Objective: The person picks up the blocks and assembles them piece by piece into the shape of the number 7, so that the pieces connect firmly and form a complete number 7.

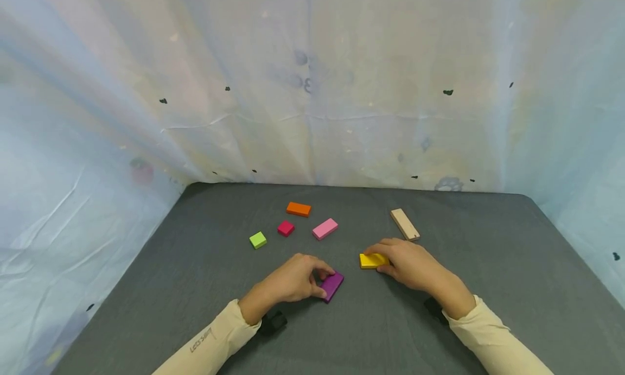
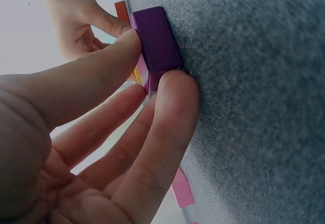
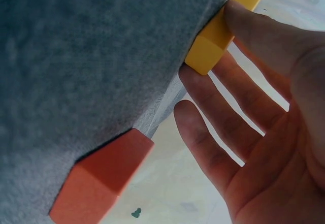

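Note:
My left hand (image 1: pixel 295 280) pinches a flat purple block (image 1: pixel 332 286) at the front middle of the table. In the left wrist view, the thumb presses one side of the purple block (image 2: pixel 156 38) and a fingertip touches its end. To the right, a yellow block (image 1: pixel 373 261) lies between the thumb and fingers of my right hand (image 1: pixel 410 264). The right wrist view shows the thumb against a long side of the yellow block (image 3: pixel 216 33), with a fingertip at its near end. The palm hides nothing of this end.
Farther back on the dark grey table (image 1: pixel 219 310) lie a lime green block (image 1: pixel 257 240), a red block (image 1: pixel 286 228), an orange block (image 1: pixel 299 209) and a pink block (image 1: pixel 325 229). A pale wooden block (image 1: pixel 405 224) lies beyond my right hand. Pale sheeting (image 1: pixel 312 93) hangs behind.

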`<state>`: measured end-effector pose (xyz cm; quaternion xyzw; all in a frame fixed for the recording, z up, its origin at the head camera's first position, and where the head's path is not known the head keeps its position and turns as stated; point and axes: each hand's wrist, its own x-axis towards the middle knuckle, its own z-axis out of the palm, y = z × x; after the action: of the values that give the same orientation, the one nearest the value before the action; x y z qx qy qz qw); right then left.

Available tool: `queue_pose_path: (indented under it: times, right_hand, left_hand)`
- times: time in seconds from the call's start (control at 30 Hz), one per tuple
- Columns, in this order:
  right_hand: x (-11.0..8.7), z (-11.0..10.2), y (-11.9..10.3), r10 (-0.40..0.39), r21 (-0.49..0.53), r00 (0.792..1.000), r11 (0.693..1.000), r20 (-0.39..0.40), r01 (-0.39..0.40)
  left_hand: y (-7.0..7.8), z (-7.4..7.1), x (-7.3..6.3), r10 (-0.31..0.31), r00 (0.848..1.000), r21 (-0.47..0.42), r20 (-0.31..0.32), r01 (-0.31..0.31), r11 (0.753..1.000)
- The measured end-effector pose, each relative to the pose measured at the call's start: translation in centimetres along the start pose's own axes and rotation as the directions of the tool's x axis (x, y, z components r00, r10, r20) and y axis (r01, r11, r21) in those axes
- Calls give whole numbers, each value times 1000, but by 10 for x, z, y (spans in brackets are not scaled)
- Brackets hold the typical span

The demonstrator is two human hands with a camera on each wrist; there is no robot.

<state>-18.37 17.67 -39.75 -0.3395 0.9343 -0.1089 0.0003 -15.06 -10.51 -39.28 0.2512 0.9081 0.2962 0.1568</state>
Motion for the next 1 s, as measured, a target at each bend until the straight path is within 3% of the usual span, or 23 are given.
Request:
queue_pose_path:
  times: [0.7,1.0]
  right_hand:
    - [3,0,0,-23,0,1000,1000,1,23]
    - [5,1,2,-31,33,999,999,-9,31]
  left_hand:
    - [-4,-1,1,19,1000,35,-8,-19,999]
    - [-1,-1,1,-7,1000,21,-6,7,1000]
